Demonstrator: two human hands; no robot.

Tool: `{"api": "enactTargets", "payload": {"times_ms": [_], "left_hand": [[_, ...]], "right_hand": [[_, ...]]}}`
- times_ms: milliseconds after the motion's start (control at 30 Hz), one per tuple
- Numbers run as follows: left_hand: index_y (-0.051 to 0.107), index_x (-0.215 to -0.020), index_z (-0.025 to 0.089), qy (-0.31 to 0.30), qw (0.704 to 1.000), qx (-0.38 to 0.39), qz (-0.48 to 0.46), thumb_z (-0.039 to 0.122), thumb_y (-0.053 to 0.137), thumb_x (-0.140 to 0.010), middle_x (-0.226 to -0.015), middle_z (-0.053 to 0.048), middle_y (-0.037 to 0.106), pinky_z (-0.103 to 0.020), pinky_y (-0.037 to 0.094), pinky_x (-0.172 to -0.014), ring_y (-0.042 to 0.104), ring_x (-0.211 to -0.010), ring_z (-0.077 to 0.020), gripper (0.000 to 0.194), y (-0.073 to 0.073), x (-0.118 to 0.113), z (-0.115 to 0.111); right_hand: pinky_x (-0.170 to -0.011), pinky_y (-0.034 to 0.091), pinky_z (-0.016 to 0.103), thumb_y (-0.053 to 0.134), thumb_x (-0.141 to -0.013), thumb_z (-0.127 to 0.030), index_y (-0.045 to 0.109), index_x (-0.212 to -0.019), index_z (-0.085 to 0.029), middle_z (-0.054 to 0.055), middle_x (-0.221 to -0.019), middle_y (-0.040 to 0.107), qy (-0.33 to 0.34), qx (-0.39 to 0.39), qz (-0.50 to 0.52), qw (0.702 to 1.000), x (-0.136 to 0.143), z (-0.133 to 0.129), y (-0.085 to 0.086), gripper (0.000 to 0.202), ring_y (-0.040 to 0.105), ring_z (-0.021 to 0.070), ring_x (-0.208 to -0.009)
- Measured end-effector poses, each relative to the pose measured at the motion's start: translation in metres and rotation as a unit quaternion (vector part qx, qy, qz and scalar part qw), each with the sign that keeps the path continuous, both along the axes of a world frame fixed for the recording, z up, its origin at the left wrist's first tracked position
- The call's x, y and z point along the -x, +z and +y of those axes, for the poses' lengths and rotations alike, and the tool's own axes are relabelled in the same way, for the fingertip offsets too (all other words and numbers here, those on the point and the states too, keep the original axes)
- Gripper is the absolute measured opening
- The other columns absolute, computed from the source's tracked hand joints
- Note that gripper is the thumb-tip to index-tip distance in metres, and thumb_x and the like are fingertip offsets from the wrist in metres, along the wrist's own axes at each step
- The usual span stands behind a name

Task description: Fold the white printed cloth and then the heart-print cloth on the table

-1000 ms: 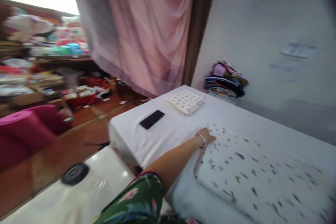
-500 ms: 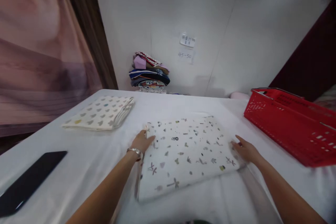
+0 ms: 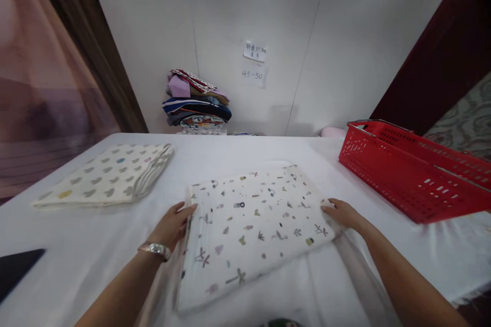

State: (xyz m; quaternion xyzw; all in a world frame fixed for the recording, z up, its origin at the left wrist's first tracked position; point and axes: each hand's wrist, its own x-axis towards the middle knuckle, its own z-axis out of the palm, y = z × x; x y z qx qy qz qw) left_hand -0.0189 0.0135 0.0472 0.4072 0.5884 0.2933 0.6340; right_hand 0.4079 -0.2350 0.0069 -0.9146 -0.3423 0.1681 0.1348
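A folded white cloth printed with small palm trees, leaves and other motifs lies at a slant on the table in front of me. My left hand, with a silver bracelet on its wrist, grips the left edge of this cloth, thumb on top. At the right edge my right hand holds the cloth between thumb and fingers. Some fingertips of both hands are hidden by the cloth or the hands themselves. To the left lies another folded cream cloth with grey mouse-head shapes, apart from my hands.
A red plastic basket stands on the right of the white-covered table. A black phone-like slab lies at the left front. Beyond the far edge are stacked folded fabrics. Paper notes are stuck on the wall.
The view has shifted right and slightly closer, so things appear further left. Both hands remain at the side edges of the printed cloth; the right fingers have closed nearer its edge.
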Motion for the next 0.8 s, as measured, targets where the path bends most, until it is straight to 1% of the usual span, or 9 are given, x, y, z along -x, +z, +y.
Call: {"api": "enactTargets", "payload": {"times_ms": [67, 133, 200, 300, 400, 500, 633, 733, 800], "left_hand": [[0.042, -0.13, 0.018, 0.0, 1.0, 0.004, 0.004, 0.03, 0.075, -0.061, -0.106, -0.01, 0.061, -0.026, 0.046, -0.054, 0.059, -0.071, -0.0153, 0.077, 0.001, 0.002, -0.006], [0.042, -0.13, 0.017, -0.014, 1.0, 0.016, -0.001, 0.03, 0.076, -0.06, -0.102, -0.009, 0.062, -0.026, 0.047, -0.055, 0.06, -0.07, -0.0162, 0.079, 0.003, 0.005, -0.012], [0.049, -0.122, 0.015, -0.063, 0.997, 0.036, -0.008, 0.033, 0.076, -0.058, -0.089, -0.007, 0.065, -0.026, 0.046, -0.053, 0.06, -0.066, -0.0167, 0.072, 0.003, 0.011, -0.018], [0.061, -0.1, 0.013, -0.152, 0.987, 0.055, 0.005, 0.044, 0.076, -0.055, -0.073, -0.005, 0.065, -0.026, 0.045, -0.05, 0.06, -0.061, -0.0183, 0.057, -0.001, 0.019, -0.023], [0.062, -0.089, 0.013, -0.181, 0.981, 0.025, 0.067, 0.049, 0.076, -0.052, -0.069, -0.006, 0.065, -0.029, 0.047, -0.051, 0.062, -0.062, -0.0216, 0.053, -0.007, 0.021, -0.02], [0.061, -0.092, 0.015, -0.177, 0.977, -0.036, 0.111, 0.047, 0.075, -0.051, -0.073, -0.007, 0.067, -0.029, 0.047, -0.05, 0.063, -0.064, -0.023, 0.054, -0.011, 0.017, -0.013], [0.058, -0.104, 0.018, -0.157, 0.971, -0.113, 0.143, 0.048, 0.07, -0.057, -0.085, -0.008, 0.068, -0.028, 0.048, -0.051, 0.064, -0.069, -0.0237, 0.058, -0.009, 0.019, 0.001], [0.057, -0.109, 0.018, -0.162, 0.948, -0.169, 0.216, 0.05, 0.066, -0.06, -0.089, -0.008, 0.068, -0.029, 0.049, -0.055, 0.064, -0.076, -0.0256, 0.059, -0.01, 0.03, 0.011], [0.058, -0.109, 0.015, -0.168, 0.935, -0.168, 0.263, 0.048, 0.065, -0.061, -0.09, -0.01, 0.067, -0.03, 0.05, -0.06, 0.064, -0.081, -0.0271, 0.059, -0.013, 0.036, 0.015]], "right_hand": [[-0.091, 0.043, 0.038, 0.059, -0.075, -0.042, 0.064, -0.109, -0.017, 0.012, -0.112, 0.064, -0.008, -0.019, 0.018, 1.0, -0.001, -0.003, 0.001, 0.043, 0.057, 0.0301, -0.105], [-0.093, 0.042, 0.039, 0.064, -0.071, -0.043, 0.064, -0.109, -0.017, 0.013, -0.112, 0.063, -0.028, -0.035, 0.031, 0.998, -0.002, -0.006, 0.002, 0.047, 0.056, 0.0315, -0.107], [-0.094, 0.042, 0.039, 0.066, -0.068, -0.045, 0.063, -0.111, -0.016, 0.014, -0.116, 0.061, -0.047, -0.05, 0.052, 0.996, 0.0, -0.01, 0.004, 0.052, 0.054, 0.0321, -0.11], [-0.094, 0.043, 0.038, 0.066, -0.067, -0.05, 0.061, -0.113, -0.015, 0.014, -0.122, 0.058, -0.067, -0.076, 0.106, 0.989, 0.004, -0.018, 0.009, 0.058, 0.053, 0.0314, -0.112], [-0.086, 0.049, 0.036, 0.063, -0.069, -0.054, 0.06, -0.113, -0.018, 0.013, -0.123, 0.057, -0.085, -0.094, 0.205, 0.971, 0.009, -0.022, 0.014, 0.057, 0.057, 0.0289, -0.107], [-0.076, 0.053, 0.035, 0.063, -0.07, -0.052, 0.059, -0.113, -0.02, 0.012, -0.118, 0.061, -0.1, -0.107, 0.28, 0.949, 0.015, -0.023, 0.02, 0.053, 0.06, 0.0281, -0.101], [-0.075, 0.053, 0.033, 0.063, -0.071, -0.049, 0.058, -0.112, -0.019, 0.011, -0.114, 0.063, -0.097, -0.147, 0.302, 0.937, 0.026, -0.024, 0.027, 0.05, 0.061, 0.0268, -0.098], [-0.074, 0.053, 0.031, 0.063, -0.072, -0.048, 0.061, -0.105, -0.018, 0.011, -0.108, 0.066, -0.063, -0.144, 0.331, 0.93, 0.038, -0.032, 0.025, 0.045, 0.063, 0.0255, -0.094], [-0.071, 0.052, 0.031, 0.062, -0.072, -0.048, 0.062, -0.099, -0.018, 0.01, -0.101, 0.068, -0.042, -0.118, 0.338, 0.933, 0.045, -0.037, 0.022, 0.041, 0.064, 0.0255, -0.089]]}}
